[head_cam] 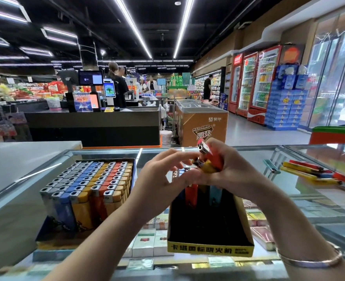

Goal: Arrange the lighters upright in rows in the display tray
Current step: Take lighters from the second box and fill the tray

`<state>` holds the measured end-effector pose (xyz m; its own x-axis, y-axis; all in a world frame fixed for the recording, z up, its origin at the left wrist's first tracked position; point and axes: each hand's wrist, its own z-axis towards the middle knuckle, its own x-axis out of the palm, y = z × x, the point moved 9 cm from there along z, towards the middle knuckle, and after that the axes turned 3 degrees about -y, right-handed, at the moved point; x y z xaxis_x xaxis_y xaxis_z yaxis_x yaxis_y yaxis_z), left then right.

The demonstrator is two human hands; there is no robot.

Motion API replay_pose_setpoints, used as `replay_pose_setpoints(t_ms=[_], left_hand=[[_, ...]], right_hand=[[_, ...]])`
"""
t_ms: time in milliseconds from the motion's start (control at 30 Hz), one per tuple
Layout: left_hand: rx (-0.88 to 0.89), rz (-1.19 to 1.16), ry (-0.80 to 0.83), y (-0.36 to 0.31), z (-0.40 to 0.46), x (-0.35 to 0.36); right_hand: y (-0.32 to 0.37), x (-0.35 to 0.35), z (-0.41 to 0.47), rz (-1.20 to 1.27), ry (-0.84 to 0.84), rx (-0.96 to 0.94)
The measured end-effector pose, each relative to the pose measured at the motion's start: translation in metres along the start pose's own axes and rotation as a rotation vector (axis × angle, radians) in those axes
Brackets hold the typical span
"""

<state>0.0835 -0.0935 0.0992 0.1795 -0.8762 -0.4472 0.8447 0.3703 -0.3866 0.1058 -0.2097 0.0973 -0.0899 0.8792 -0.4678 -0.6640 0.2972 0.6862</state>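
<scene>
mid-loading: right hand (234,169) grips a bunch of lighters (212,161) above the display tray (210,248), left hand (167,175) pinching one free. next, stand it upright beside those at the tray's 12 o'clock end.

Upper ends of the red, orange and pale blue upright lighters (191,194) in the black cardboard display tray with yellow front strip (210,249) were hidden behind the left hand (165,175); right hand (231,169) covered the bodies of its bunched red and yellow lighters (212,162); count unclear; both forearms were cut off by the bottom edge.
</scene>
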Motion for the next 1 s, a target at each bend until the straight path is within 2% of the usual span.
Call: replay_pose_setpoints(t_ms=[167,233,433,533,833,1000], left_hand=[[-0.044,-0.091,0.007,0.001,0.002,0.002],[-0.097,-0.149,0.000,0.005,0.001,0.001],[-0.225,-0.250,-0.157,0.016,0.002,-0.016],[-0.233,-0.232,-0.155,0.015,0.001,-0.016],[-0.363,-0.313,0.036,0.027,-0.002,0.002],[-0.302,-0.248,0.008,0.025,-0.002,-0.001]], right_hand=[[0.005,0.012,-0.001,0.025,0.060,-0.028],[0.006,0.005,-0.002,0.064,0.008,-0.022],[-0.011,-0.049,-0.007,0.162,-0.465,0.063],[-0.029,-0.062,-0.012,0.166,-0.598,0.168],[-0.040,-0.062,-0.013,0.110,-0.621,0.224],[-0.042,-0.063,-0.013,0.094,-0.633,0.232]])
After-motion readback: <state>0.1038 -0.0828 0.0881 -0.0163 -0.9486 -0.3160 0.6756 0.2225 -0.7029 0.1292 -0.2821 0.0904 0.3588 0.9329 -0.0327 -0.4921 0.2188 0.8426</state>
